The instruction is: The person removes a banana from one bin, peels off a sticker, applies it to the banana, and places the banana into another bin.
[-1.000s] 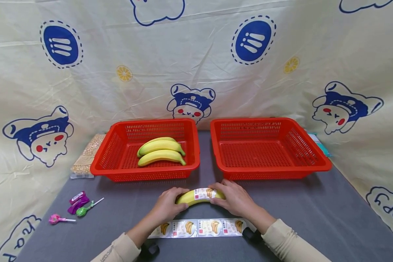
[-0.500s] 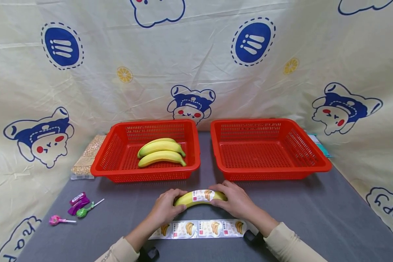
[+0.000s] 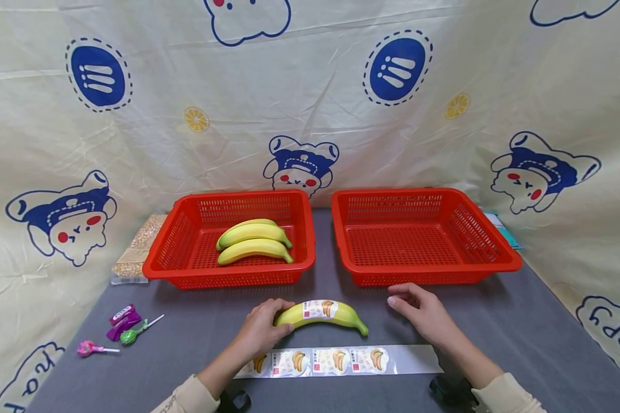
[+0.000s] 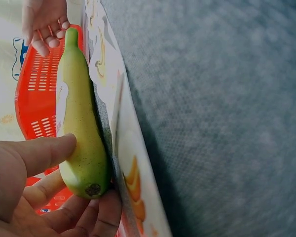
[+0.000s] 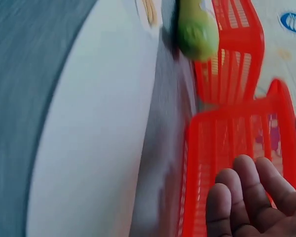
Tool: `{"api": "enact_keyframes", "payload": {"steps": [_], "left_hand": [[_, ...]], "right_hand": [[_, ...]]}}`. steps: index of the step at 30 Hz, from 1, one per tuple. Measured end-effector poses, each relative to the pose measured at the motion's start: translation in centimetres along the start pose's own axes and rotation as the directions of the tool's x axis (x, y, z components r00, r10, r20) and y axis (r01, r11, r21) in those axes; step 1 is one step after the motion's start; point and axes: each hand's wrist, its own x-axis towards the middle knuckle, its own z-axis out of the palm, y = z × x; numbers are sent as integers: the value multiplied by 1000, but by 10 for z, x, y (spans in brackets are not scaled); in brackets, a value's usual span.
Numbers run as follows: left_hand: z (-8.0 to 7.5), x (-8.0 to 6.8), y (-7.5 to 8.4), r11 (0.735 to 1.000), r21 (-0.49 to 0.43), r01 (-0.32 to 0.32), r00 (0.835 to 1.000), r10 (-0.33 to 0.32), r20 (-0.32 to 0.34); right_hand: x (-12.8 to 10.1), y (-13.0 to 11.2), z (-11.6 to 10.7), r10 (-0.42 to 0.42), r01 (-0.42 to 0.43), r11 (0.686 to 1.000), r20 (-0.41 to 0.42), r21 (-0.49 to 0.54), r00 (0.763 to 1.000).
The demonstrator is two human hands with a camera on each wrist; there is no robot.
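Observation:
A yellow banana [image 3: 336, 315] with a printed label [image 3: 320, 309] on its upper side lies crosswise on the grey cloth. My left hand [image 3: 263, 324] grips its left end; in the left wrist view the thumb lies along one side and the fingers curl under the blunt tip. The stem end points right, free of any hand. To the right of it my right hand [image 3: 427, 315] is held apart with nothing in it, fingers loosely bent in the right wrist view. In front lies a strip of banana labels [image 3: 330, 361], its right part bare backing.
At the back left, a red basket [image 3: 237, 280] holds several bananas [image 3: 255, 248]. A second red basket [image 3: 434, 275] stands to its right. Wrapped candies [image 3: 124, 321] and lollipops [image 3: 95, 348] lie at left, beside a bag of grains [image 3: 139, 246].
My right hand has let go of the banana's stem end and moved right, uncovering the strip's bare backing. The left hand keeps its grip, and the banana stays in place.

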Motion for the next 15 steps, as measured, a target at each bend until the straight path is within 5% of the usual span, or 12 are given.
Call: {"api": "enact_keyframes", "payload": {"steps": [8, 15], "left_hand": [[0, -1, -1, 1000, -2, -4, 1000, 4, 2], [0, -1, 0, 1000, 1, -10, 1000, 10, 1]], "right_hand": [[3, 16, -32, 200, -191, 967, -37, 171, 979], [10, 28, -48, 261, -224, 897, -47, 380, 964]]}}
